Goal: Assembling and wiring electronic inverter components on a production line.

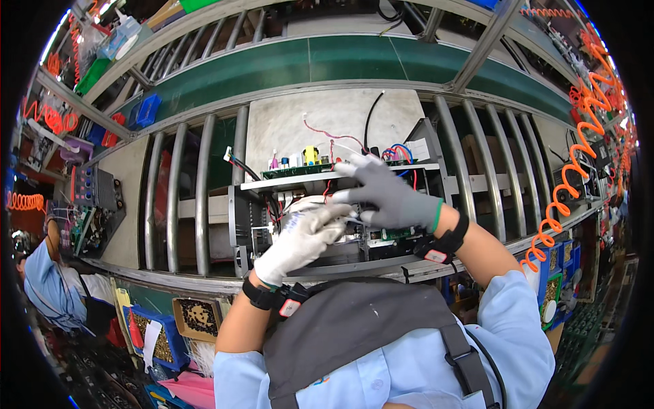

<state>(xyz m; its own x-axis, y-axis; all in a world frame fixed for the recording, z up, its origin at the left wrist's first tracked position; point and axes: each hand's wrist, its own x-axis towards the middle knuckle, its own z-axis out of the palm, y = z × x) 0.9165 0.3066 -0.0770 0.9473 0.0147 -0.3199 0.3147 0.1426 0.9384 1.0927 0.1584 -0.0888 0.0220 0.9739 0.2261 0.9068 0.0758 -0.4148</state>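
Observation:
An open metal chassis (pixel 246 217) lies before me, with wires and electronic parts inside. Along its far side stands a green circuit board (pixel 293 172) with a yellow transformer (pixel 311 155) and red, blue and black leads. My left hand (pixel 300 240), in a white glove, is over the chassis with its fingers curled together; whatever they hold is hidden. Just right of it, my right hand (pixel 388 194) wears a grey glove with pale fingertips. Its fingers are spread above the wiring, close to the left fingertips. A thin red wire (pixel 323 131) rises behind the board.
The chassis rests by a pale board (pixel 279 123) on a roller conveyor (pixel 174 198). Beyond runs a green belt (pixel 272 65). Coiled orange air hoses (pixel 569 180) hang at right. Blue bins of small parts (pixel 160 341) stand lower left, near a co-worker (pixel 54 286) and another chassis (pixel 95 187).

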